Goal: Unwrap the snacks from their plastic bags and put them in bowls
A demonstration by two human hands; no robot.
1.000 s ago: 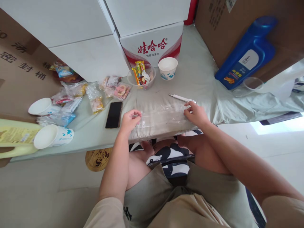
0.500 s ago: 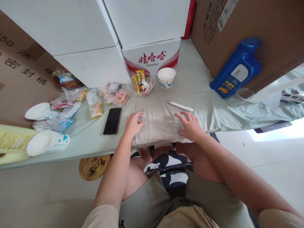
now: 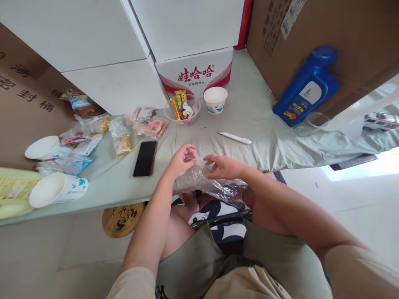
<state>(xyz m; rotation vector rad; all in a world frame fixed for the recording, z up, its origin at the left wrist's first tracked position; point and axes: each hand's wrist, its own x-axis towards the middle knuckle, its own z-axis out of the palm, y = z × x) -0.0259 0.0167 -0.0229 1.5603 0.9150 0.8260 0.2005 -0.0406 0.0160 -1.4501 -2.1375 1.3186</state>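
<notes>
My left hand (image 3: 181, 160) pinches one end of a clear plastic bag (image 3: 215, 187) and lifts it just off the table's front edge. My right hand (image 3: 222, 166) is right beside it, fingers on the same crumpled plastic near the pinched end. The rest of the bag hangs down over the table edge towards my lap. A white pen (image 3: 234, 137) lies on the grey-green cloth (image 3: 258, 120) just behind my hands. A black phone (image 3: 145, 158) lies flat to the left of my left hand.
A clear bowl of snacks (image 3: 183, 109) and a paper cup (image 3: 215, 99) stand by a white printed box (image 3: 195, 74). Wrapped snacks (image 3: 121, 135) and two paper cups (image 3: 57, 189) lie left. A blue jug (image 3: 305, 93) leans on cardboard at right.
The plastic bag lay flat under both hands; now the left hand has pinched and lifted one end, the right hand has come left to meet it, and the bag is bunched.
</notes>
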